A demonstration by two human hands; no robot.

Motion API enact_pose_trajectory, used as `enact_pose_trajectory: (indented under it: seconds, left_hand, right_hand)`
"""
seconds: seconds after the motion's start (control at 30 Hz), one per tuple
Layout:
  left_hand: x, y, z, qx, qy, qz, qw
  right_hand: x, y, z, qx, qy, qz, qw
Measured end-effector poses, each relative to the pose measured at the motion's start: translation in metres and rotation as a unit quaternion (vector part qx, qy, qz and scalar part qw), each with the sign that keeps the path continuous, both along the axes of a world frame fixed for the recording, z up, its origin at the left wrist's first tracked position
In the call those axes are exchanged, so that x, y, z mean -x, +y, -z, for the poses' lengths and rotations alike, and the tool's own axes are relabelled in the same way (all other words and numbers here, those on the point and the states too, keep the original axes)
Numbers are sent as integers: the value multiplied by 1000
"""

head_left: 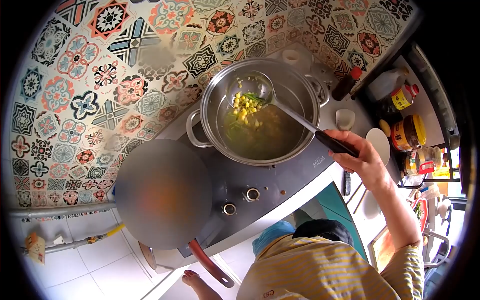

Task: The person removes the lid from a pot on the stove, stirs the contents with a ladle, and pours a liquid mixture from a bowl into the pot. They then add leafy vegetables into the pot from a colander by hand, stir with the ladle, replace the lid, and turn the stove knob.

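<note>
My right hand [362, 159] is wrapped round the black handle of a metal ladle [295, 116]. The ladle's bowl is inside a large steel pot [206, 102] with two side handles. Yellow corn kernels and green bits [247, 105] lie in the bowl, above cloudy greenish liquid [260, 140]. Low in the view, my left hand [190, 278] hangs near the red handle of a pan [210, 262], apart from it. Its fingers look loosely extended, with nothing seen in them. The round grey top of the pan [162, 195] is hazy, with a blurred orange patch at its middle.
Pot and pan stand on a dark cooktop [250, 177] with two knobs. A red-capped bottle [346, 85] and small white cup [345, 120] stand right of the pot. Sauce jars [407, 132] fill a rack at right. A wooden board [390, 250] lies on the counter below.
</note>
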State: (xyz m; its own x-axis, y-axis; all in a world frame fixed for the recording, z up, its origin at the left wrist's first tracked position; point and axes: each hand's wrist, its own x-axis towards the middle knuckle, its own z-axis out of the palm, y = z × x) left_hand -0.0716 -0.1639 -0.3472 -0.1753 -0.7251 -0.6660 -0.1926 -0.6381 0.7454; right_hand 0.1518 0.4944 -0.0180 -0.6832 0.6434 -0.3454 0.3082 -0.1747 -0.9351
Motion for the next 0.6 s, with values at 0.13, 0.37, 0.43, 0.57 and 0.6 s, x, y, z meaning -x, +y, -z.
enact_pose_trajectory:
  seconds: [0.13, 0.37, 0.43, 0.57, 0.6]
  left_hand:
    - [-7, -42, 39, -19, -22, 9, 1000]
    - [-13, 6, 4, -29, -33, -22, 999]
    - [-12, 11, 1, -32, -26, -25, 999]
    - [-9, 15, 3, -22, -4, -15, 1000]
    - [-9, 16, 2, -18, 3, -9, 1000]
  right_hand:
    - [-3, -2, -3, 22, 18, 15, 999]
    - [-12, -2, -4, 58, 63, 21, 996]
    - [-14, -2, -3, 68, 78, 25, 994]
    - [-16, -2, -6, 94, 81, 31, 992]
    - [-16, -1, -7, 102, 80, 30, 991]
